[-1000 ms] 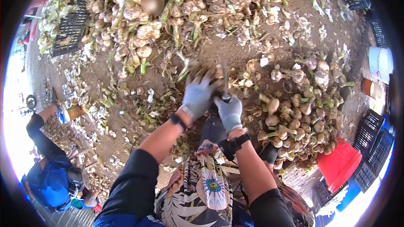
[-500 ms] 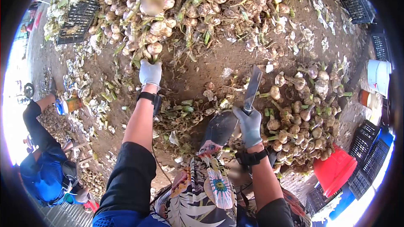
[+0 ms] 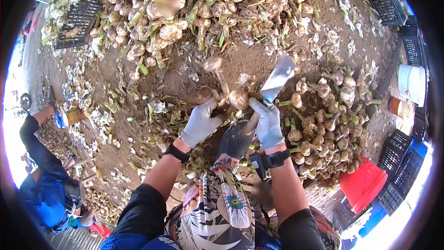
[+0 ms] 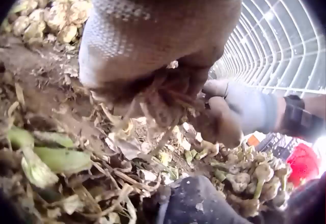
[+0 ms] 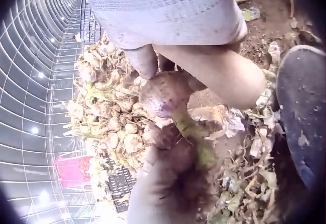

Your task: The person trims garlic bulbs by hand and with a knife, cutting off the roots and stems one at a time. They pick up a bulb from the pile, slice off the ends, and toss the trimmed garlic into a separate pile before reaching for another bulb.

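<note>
My gloved left hand (image 3: 201, 122) holds garlic plants by their stems in front of my knees. One bulb (image 3: 238, 98) sits between the two hands; a second, blurred bulb (image 3: 212, 65) sticks out beyond the left fingers on a long stalk. My gloved right hand (image 3: 268, 122) grips a broad-bladed knife (image 3: 279, 78), its blade angled up and away. In the right wrist view, that hand's thumb and fingertips are against a purplish bulb (image 5: 165, 94), whose green stem (image 5: 204, 150) runs down beside the left hand (image 5: 165, 193). Dry roots and leaves (image 4: 163, 102) show under the left palm.
A big heap of untrimmed garlic (image 3: 222, 0) lies ahead. Another garlic pile (image 3: 328, 134) is on the right, near a red bucket (image 3: 363, 183). Black crates (image 3: 386, 0) and a white bucket (image 3: 411, 83) line the right side. Another person (image 3: 51, 190) sits at left.
The left hand first worked beside the right, then reached out to the far heap, and is now back near the right hand with garlic. The knife stayed in the right hand, which shifted slightly left.
</note>
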